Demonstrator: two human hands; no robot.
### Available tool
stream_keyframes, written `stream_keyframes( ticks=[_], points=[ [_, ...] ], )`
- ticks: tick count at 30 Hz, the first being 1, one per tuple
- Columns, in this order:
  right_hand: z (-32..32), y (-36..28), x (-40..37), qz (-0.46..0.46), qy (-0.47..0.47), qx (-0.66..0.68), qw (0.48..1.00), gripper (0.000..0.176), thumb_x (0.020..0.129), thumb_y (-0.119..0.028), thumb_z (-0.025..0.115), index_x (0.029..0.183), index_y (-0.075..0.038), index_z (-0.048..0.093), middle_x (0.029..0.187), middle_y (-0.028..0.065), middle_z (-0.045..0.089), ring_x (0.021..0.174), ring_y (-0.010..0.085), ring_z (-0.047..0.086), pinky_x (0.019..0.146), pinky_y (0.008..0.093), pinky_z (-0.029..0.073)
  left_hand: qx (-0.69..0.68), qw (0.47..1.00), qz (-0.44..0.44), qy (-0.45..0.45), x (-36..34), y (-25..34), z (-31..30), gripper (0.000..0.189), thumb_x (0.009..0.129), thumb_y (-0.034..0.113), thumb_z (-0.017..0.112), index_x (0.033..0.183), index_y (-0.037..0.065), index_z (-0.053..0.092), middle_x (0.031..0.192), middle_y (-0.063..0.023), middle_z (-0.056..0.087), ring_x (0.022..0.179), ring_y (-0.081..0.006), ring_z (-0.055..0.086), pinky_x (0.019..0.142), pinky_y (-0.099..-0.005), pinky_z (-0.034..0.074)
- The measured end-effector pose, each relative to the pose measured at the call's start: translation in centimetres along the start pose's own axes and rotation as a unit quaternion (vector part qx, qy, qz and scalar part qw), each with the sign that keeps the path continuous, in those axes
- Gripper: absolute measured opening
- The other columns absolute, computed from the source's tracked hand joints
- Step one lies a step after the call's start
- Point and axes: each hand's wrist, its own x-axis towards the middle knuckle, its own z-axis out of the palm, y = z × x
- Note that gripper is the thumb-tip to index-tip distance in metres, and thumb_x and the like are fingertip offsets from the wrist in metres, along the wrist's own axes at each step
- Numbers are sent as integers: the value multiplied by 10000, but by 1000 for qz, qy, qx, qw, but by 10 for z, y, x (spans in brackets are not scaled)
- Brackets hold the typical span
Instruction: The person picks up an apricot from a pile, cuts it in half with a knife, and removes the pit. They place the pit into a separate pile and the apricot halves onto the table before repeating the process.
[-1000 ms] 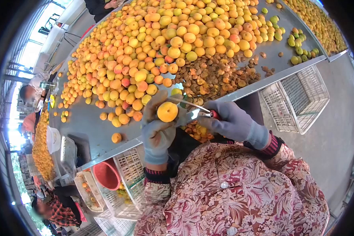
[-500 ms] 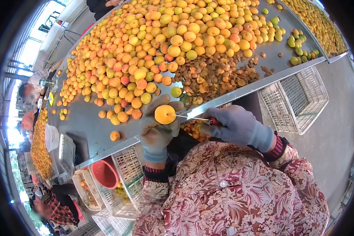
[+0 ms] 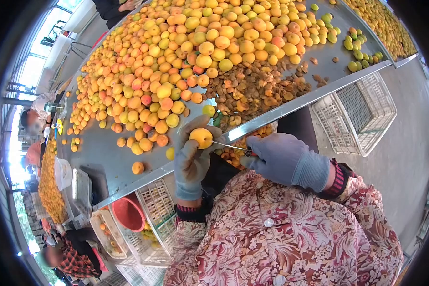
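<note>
In its gloved fingers my left hand [image 3: 191,159] grips a ripe orange-yellow apricot [image 3: 200,137] over the front edge of the metal table. My right hand [image 3: 288,159], also in a grey glove, is closed round the red handle of a thin-shafted metal tool [image 3: 229,145]. The slim shaft points left, and its tip meets the right side of the apricot near the stem end. Just beyond my left hand is a heap of brown apricot stones [image 3: 252,88], with a greenish apricot [image 3: 208,110] at its near edge.
A large pile of apricots [image 3: 152,71] covers the metal table [image 3: 114,157]. White plastic crates [image 3: 362,114] stand on the floor at right, and others stand below left beside a red bucket [image 3: 128,213]. Orange fruit shows below the table edge. Other people are at the left.
My left hand has turned, showing less of its palm, and the apricot has rotated with it. My right hand has shifted slightly left with the tool. The whole view has moved a little.
</note>
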Motion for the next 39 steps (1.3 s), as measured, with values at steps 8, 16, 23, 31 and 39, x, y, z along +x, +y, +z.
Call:
stream_keyframes(
  ticks=[8,16,23,31,39],
  points=[
    [5,-4,5,39,-26,60,997,355,869,-360,497,912,-9,532,738,178,604,717,350,607,660,442,486,-115,993,10,-36,8,-13,-5,505,867,323,499,1237,-9,406,1054,-222,574,972,-333,576,901,-469,430],
    [13,-2,12,42,-14,80,996,359,870,-355,493,893,1,532,777,185,602,767,349,607,698,435,483,-283,958,-7,-40,8,-32,3,537,921,396,417,1327,54,334,1126,-203,569,1072,-384,534,981,-559,335],
    [20,-3,17,50,-5,99,994,347,868,-341,499,882,5,521,793,198,603,785,356,606,718,436,478,-296,954,-51,-24,6,-37,19,596,924,495,340,1342,70,322,1196,-178,540,1205,-370,417,1024,-562,263],
    [32,8,21,30,36,136,990,405,880,-382,500,920,21,491,703,205,579,712,371,597,637,421,469,-167,983,28,-65,6,-35,30,617,931,506,296,1292,12,385,1192,-191,530,1174,-353,445,1022,-473,305],
    [22,7,14,46,36,139,989,369,873,-359,506,855,9,499,726,206,578,729,375,594,661,447,471,-91,995,-27,24,11,-29,14,496,959,389,333,1250,-3,422,991,-157,601,922,-254,574,867,-402,436]
  ],
)
